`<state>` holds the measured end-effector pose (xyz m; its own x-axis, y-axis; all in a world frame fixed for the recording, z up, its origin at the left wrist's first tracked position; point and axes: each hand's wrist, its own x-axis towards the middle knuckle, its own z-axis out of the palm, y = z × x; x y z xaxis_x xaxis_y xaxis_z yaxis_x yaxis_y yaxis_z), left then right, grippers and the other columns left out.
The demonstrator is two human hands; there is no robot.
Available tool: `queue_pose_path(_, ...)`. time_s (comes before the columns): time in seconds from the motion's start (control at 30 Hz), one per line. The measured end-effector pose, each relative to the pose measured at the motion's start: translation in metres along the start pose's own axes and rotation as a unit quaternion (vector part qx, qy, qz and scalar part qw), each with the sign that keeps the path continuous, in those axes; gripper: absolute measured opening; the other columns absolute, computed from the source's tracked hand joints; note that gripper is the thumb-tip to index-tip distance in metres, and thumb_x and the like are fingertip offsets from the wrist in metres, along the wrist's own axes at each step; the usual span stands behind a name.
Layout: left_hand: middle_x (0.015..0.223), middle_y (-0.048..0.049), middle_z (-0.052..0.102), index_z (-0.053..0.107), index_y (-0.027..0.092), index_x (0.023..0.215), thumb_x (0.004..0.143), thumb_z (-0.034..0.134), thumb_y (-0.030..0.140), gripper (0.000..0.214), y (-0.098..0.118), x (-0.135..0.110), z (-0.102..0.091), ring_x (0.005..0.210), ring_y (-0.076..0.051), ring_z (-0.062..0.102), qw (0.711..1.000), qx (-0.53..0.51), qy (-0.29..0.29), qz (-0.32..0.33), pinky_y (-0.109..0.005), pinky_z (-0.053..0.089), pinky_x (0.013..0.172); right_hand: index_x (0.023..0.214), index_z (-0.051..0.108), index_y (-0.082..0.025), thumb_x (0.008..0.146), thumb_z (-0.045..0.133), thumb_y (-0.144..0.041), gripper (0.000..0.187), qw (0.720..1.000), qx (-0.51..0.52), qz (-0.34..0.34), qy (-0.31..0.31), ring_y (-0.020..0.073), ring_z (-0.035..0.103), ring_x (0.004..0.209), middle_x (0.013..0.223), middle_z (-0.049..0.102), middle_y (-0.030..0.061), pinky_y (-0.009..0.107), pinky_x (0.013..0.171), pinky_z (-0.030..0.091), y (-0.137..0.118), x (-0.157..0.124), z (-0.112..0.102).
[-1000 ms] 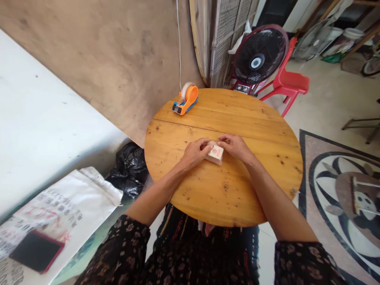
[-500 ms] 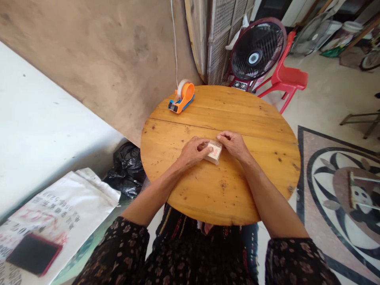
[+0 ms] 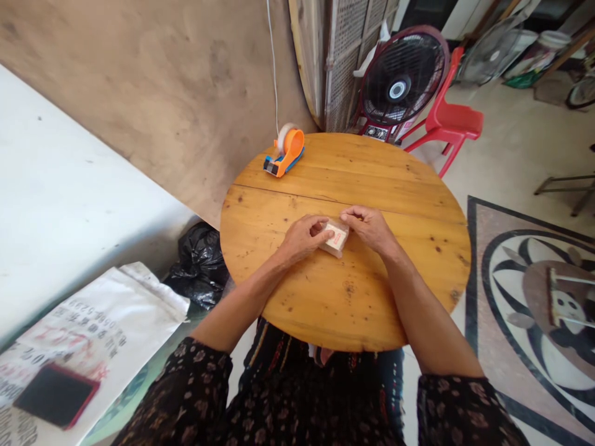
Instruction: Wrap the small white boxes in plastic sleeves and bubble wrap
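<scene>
A small pale box with reddish print (image 3: 336,237), wrapped in clear film, lies on the round wooden table (image 3: 372,297). My left hand (image 3: 304,237) grips it from the left, thumb on its top face and fingers along the far side. At the box's far right corner is my right hand (image 3: 368,224), its thumb and forefinger pinched together. Whether a bit of the film sits in that pinch is too small to make out.
An orange and blue tape dispenser (image 3: 287,152) stands at the table's far left edge. Beyond the table are a large fan (image 3: 404,77) and a red chair (image 3: 458,121). A black plastic bag (image 3: 199,263), a white sack (image 3: 134,297) and a dark phone-like slab (image 3: 56,395) lie at left.
Both hands and the box stay almost in place. The view has shifted very slightly.
</scene>
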<state>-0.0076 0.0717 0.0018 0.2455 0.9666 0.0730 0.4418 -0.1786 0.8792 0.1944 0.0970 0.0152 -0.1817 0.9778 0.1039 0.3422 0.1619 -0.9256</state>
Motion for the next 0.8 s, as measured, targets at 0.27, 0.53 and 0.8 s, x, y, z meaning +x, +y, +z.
queue_pose_path(0.27,0.091,-0.0052,0.071,0.072,0.018,0.116,0.084,0.069,0.038,0.037,0.0,0.0,0.001,0.078,-0.015,0.063,1.0,0.004,0.003,-0.007,-0.027,0.051,0.071,0.072,0.069,-0.018,0.077,0.064,-0.042,0.025,1.0,-0.013,-0.005,-0.001,0.0144,0.052,0.06,0.063,0.061,-0.0002,0.029,0.06,0.039,-0.006,-0.004,0.004)
queue_pose_path(0.53,0.088,-0.0044,0.071,0.072,0.018,0.115,0.084,0.067,0.037,0.037,0.002,-0.001,0.002,0.078,-0.015,0.063,1.0,0.008,0.005,-0.005,-0.027,0.051,0.07,0.07,0.068,-0.019,0.081,0.061,-0.037,0.023,0.997,-0.071,-0.019,-0.009,0.0146,0.052,0.061,0.064,0.062,0.0004,0.029,0.061,0.039,-0.012,-0.01,0.001)
queue_pose_path(0.8,0.092,-0.0053,0.071,0.069,0.017,0.119,0.086,0.064,0.037,0.038,0.007,-0.002,0.002,0.08,-0.016,0.063,0.999,0.042,0.008,-0.002,-0.029,0.053,0.074,0.072,0.07,-0.02,0.083,0.059,-0.03,0.019,0.986,-0.143,-0.074,-0.033,0.0179,0.061,0.072,0.077,0.07,0.0044,0.031,0.069,0.043,-0.024,-0.015,0.003)
